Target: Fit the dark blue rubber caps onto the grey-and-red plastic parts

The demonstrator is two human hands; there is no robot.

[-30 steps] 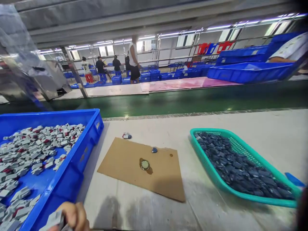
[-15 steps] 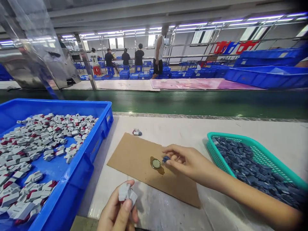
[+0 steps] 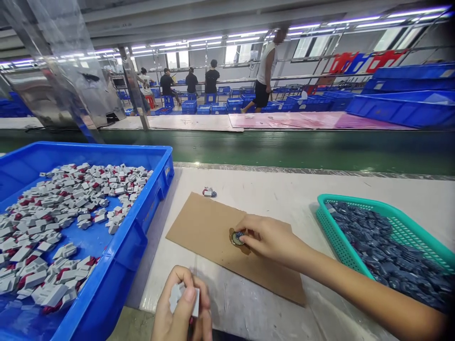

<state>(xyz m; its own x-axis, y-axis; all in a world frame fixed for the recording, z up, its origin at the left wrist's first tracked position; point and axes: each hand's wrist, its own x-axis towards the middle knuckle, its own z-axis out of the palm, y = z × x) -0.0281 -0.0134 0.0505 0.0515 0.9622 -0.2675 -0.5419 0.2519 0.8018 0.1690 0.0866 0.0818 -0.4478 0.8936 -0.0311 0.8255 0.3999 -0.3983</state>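
Note:
A light grey plastic part [image 3: 180,297] is pinched between the thumb and fingers of my left hand [image 3: 185,308], low in front of the cardboard. My right hand [image 3: 265,237] holds a small dark blue piece [image 3: 239,235] by its fingertips, down at a small round dish [image 3: 235,240]. Whether the piece touches the dish is hard to tell. The dish sits in a brown wet stain on the cardboard sheet [image 3: 202,222]. Just beyond the cardboard lies a small grey, red and blue assembly [image 3: 209,192].
On the left stands a blue bin [image 3: 156,182] of grey and red parts. A green basket [image 3: 359,201] of dark blue pieces is on the right. Beyond the table runs a green belt [image 3: 284,149]; several people are further back, one person [image 3: 266,66] walking.
My right hand has brought the dark blue piece left and onto or over the round dish. The left fingers have turned and closed more around the grey part. The view has shifted; the background person walked right.

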